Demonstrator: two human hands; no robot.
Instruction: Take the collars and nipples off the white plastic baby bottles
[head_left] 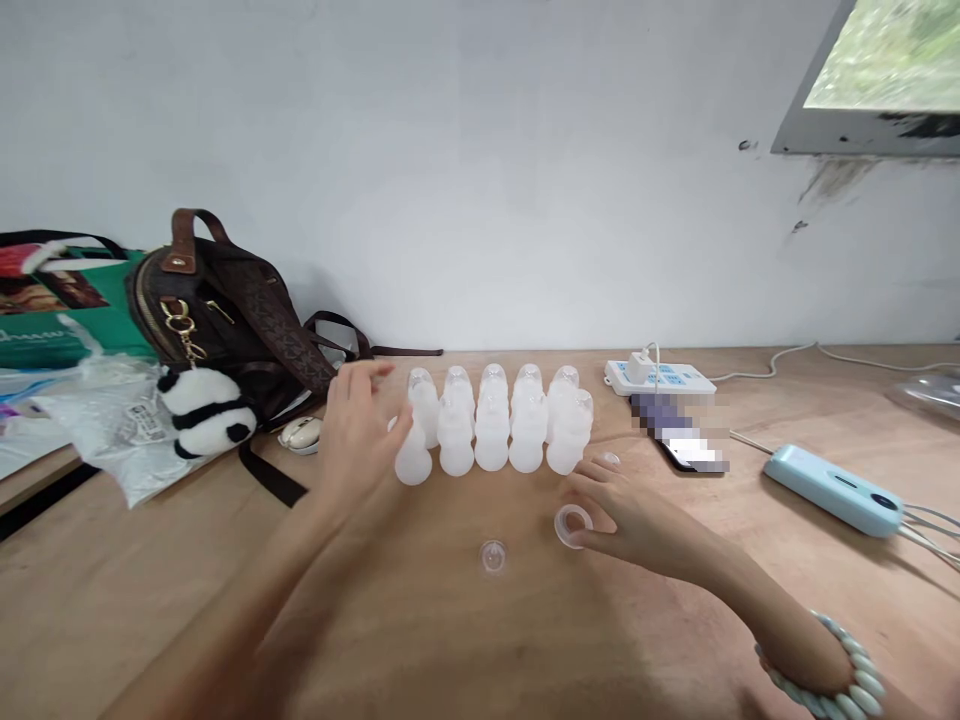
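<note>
Several frosted white, waisted baby bottles [492, 445] with clear domed tops stand in two rows at mid-table. My left hand [354, 425] is at the left end, its fingers apart and its thumb by the top of the front-left bottle [413, 462]; whether they touch cannot be made out. My right hand [619, 510] has thumb and fingers at opposite edges of a translucent collar ring [562, 527], low over the wood. In front of the rows lies a small clear nipple-like piece [493, 557]. Another small clear piece [610, 458] shows just behind my right hand.
On the left are a brown backpack [225, 300] with a panda plush [206, 412], a plastic bag [124, 425] and a mouse [300, 433]. A power strip [686, 378], a phone [667, 435] and a light-blue corded device [834, 490] lie on the right. A wall rises behind.
</note>
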